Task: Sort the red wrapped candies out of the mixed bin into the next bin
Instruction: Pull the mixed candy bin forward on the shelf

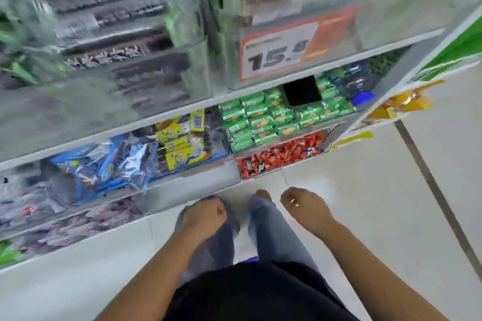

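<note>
A person stands in front of a shop shelf, looking down at both hands held out low over the pale tiled floor [352, 190]. The left hand [202, 216] hangs with its fingers [219, 210] curled loosely inward and nothing in them. The right hand [302, 207] is also held knuckles up with fingers bent downward; whether it holds anything cannot be told, since the palm side is hidden. Both hands are well apart from the shelves.

The red wrapped candies [284, 152] lie heaped in a bin on the lowest shelf at the right end, just in front of and above the hands. Directly behind them, one level up, sits a bin of green packets [263, 120], with a black phone [302, 91] lying on top and a blue-capped water bottle [354, 81] at the right end. To the left of the green packets are yellow packets [182, 138], and further left blue packets [104, 167]. An orange and white price tag [294, 44] reading 15 hangs on the clear bin front above. The upper shelves are blurred
</note>
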Demonstrator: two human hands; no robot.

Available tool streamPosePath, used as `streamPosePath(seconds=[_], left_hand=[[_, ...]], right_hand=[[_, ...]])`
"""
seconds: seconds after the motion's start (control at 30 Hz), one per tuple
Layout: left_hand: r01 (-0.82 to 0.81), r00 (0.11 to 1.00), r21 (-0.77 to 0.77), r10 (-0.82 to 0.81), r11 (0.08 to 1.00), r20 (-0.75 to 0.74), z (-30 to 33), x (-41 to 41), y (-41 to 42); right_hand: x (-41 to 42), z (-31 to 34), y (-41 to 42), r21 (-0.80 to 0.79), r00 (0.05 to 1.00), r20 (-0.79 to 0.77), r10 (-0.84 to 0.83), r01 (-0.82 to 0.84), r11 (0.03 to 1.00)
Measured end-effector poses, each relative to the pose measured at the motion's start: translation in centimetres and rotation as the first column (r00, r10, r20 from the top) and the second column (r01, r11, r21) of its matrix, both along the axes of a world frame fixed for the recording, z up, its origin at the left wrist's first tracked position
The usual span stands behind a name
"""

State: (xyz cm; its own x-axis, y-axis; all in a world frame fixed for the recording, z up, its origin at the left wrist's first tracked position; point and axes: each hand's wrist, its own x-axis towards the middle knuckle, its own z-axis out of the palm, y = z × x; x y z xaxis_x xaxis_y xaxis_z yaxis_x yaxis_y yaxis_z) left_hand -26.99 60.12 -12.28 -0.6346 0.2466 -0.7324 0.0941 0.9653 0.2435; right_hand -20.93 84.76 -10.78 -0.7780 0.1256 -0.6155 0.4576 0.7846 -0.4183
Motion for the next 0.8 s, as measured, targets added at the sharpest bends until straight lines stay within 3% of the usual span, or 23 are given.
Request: streamPosePath(seconds=[0.13, 0.2, 0.3, 0.43, 0.5, 0.6, 0.67, 0.8], left_hand=[[0.179, 0.940, -0.058, -0.188, 0.982, -0.286, -5.6, -1.0, 3.8], [0.305, 0.829, -0.057, -0.294, 0.951, -0.475, -9.6, -1.7, 5.8], [0.509, 0.616, -0.077, -0.426, 0.857, -0.663, -16.4, -2.6, 8.1], [0.613, 0.335, -0.102, -0.374, 0.783, -0.865, -22.6, -3.4, 9.3], [0.575, 0.271, -0.110, -0.316, 0.810, -0.909, -24.3, -3.6, 9.5], [0.509, 0.194, -0.141, -0.273, 0.849, -0.942, -25.5, -2.6, 9.6], [0.462, 0.158, -0.147, -0.244, 0.875, -0.957, -25.4, -1.6, 9.4], [0.351, 0.142, -0.241, -0.306, 0.905, -0.941, -24.3, -0.3, 8.6]], right_hand=[[-1.4, -7.0, 4.1, 0.178, 0.976, -0.200, 0.090, -0.055, 0.983], [-2.5, -11.6, 6.3, 0.317, 0.896, -0.376, 0.236, -0.115, 0.941], [-3.9, -18.9, 9.5, 0.493, 0.742, -0.476, 0.471, -0.218, 0.842], [-4.3, -25.9, 12.2, 0.538, 0.484, -0.663, 0.572, -0.224, 0.813], [-4.7, -27.7, 12.4, 0.565, 0.326, -0.735, 0.594, -0.190, 0.803], [-5.3, -28.5, 12.2, 0.579, 0.199, -0.776, 0.599, -0.155, 0.801], [-5.3, -28.7, 11.8, 0.589, 0.221, -0.767, 0.603, -0.130, 0.797], [-4.6, -28.2, 10.6, 0.585, 0.379, -0.743, 0.551, -0.032, 0.811]])
